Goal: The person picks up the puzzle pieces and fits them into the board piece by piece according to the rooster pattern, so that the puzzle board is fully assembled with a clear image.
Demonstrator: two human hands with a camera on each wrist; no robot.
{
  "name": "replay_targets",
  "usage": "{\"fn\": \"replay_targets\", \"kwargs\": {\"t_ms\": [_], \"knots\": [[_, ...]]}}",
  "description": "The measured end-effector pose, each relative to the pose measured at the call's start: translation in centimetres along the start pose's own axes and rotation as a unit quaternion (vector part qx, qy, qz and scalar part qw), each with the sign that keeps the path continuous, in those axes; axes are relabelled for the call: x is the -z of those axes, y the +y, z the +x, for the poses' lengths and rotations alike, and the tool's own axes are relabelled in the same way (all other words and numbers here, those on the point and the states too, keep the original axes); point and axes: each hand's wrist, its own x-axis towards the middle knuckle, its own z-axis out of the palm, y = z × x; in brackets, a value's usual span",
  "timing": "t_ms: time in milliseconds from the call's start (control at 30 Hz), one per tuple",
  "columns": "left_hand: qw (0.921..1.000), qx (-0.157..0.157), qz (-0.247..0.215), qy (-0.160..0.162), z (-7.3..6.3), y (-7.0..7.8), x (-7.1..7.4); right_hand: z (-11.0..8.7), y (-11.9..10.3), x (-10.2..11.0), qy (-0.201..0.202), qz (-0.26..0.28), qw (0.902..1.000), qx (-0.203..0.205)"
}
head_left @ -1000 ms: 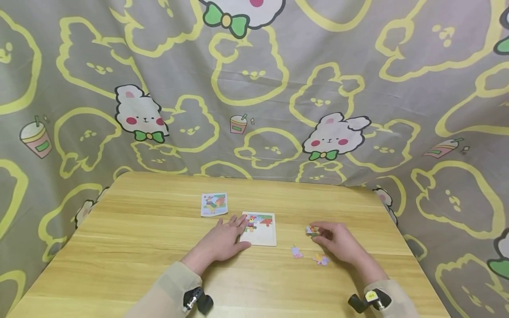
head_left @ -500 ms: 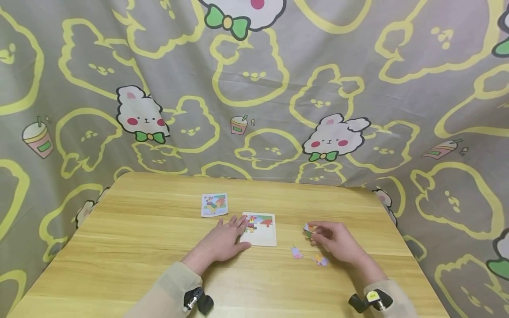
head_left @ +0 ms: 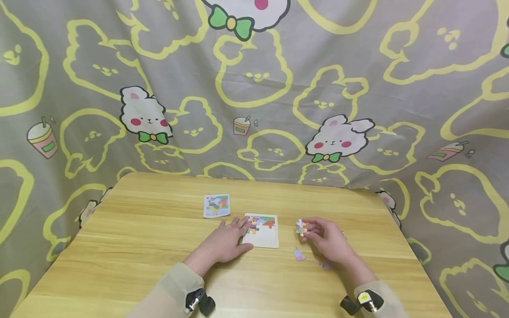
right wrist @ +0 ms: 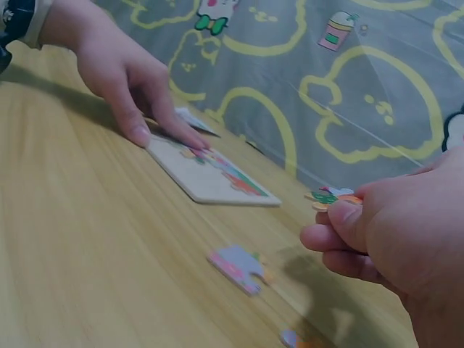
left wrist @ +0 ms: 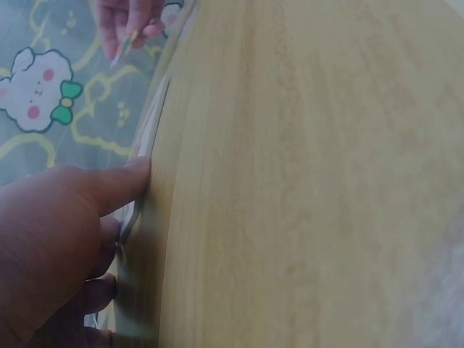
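My left hand lies on the left side of a square white puzzle tray, fingertips on its upper left and thumb at the near left edge. Pieces with a colourful bird picture fill the tray's top and part of its left; its lower right shows bare white. To the right of the tray, my right hand pinches a jigsaw piece between thumb and fingers, raised above the table. The right wrist view shows green and orange on this piece. A lilac and pink jigsaw piece lies on the table below it.
A picture card of the bird lies behind the tray to the left. Another loose piece lies partly hidden by the right hand, and one more peeks out beyond it. A patterned grey curtain hangs behind the table.
My right hand has lifted the jigsaw piece and moved it left toward the tray, turning its picture side into view. The left hand stays on the tray.
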Motion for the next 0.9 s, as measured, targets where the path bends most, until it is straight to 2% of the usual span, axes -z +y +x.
{"fn": "replay_targets", "kwargs": {"t_ms": [133, 467, 900], "knots": [[1.0, 0.001, 0.0, 0.004, 0.1, -0.1, 0.0, 0.7, -0.6, -0.9, 0.007, -0.011, 0.9999, -0.011], [1.0, -0.004, 0.0, 0.006, 0.1, -0.1, -0.1, 2.2, -1.2, -3.1, 0.01, -0.077, 0.9968, 0.02], [1.0, -0.005, -0.005, 0.003, -0.2, -0.1, -0.1, 3.6, -1.5, -5.9, 0.014, -0.095, 0.9947, 0.037]]}}
